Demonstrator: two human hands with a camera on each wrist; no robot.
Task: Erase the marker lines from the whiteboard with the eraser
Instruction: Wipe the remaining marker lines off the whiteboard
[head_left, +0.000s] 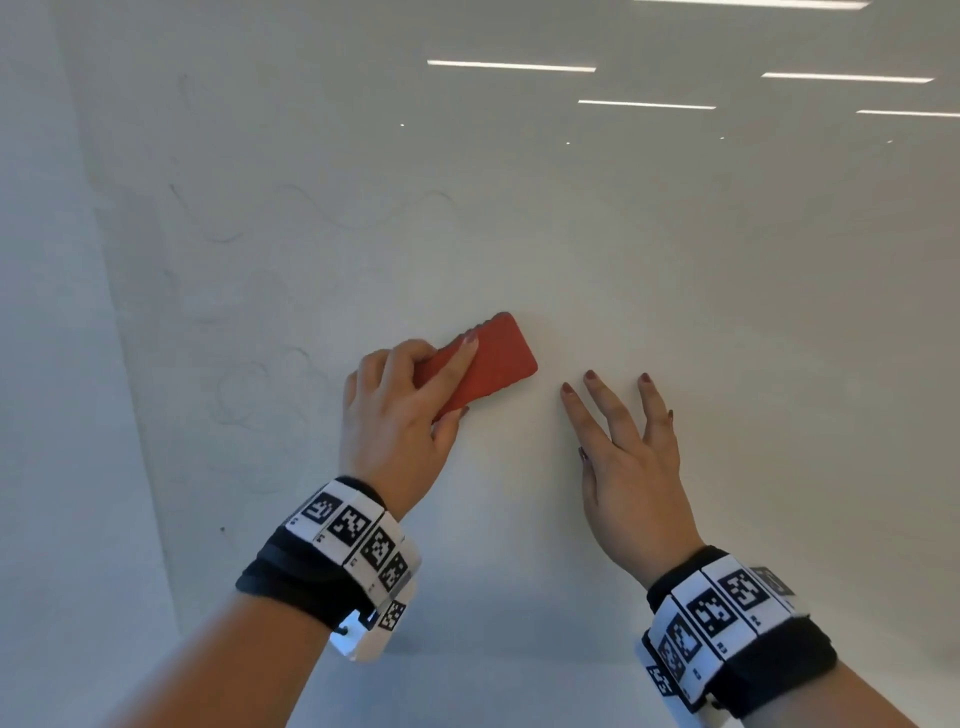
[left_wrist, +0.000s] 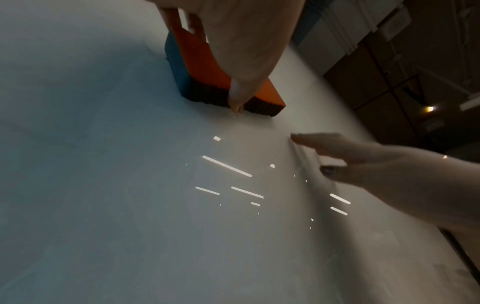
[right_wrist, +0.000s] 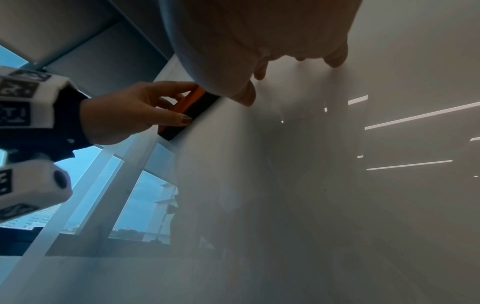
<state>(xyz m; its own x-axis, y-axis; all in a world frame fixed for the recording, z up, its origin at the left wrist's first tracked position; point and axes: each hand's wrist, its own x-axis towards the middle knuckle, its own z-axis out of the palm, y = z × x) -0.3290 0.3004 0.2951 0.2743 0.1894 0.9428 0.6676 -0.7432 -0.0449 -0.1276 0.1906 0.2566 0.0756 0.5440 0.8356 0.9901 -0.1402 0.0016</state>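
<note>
Across the whiteboard (head_left: 623, 260) runs a glossy white surface that mirrors long ceiling lights near its top right. Faint grey marker lines (head_left: 311, 208) loop and wave to the left of the eraser (head_left: 483, 364), well apart from it. The eraser, red-backed with a dark pad, lies flat against the board near its middle. The left hand (head_left: 395, 415) holds it, its grip closed with fingers over the back and thumb on the lower edge. Just right of the eraser the right hand (head_left: 628, 457) has its grip wide, fingers straight and spread, fingertips on the board. Left of the eraser the board's edge meets a window (right_wrist: 85, 185); right of and below the eraser the board shows bare white.
</note>
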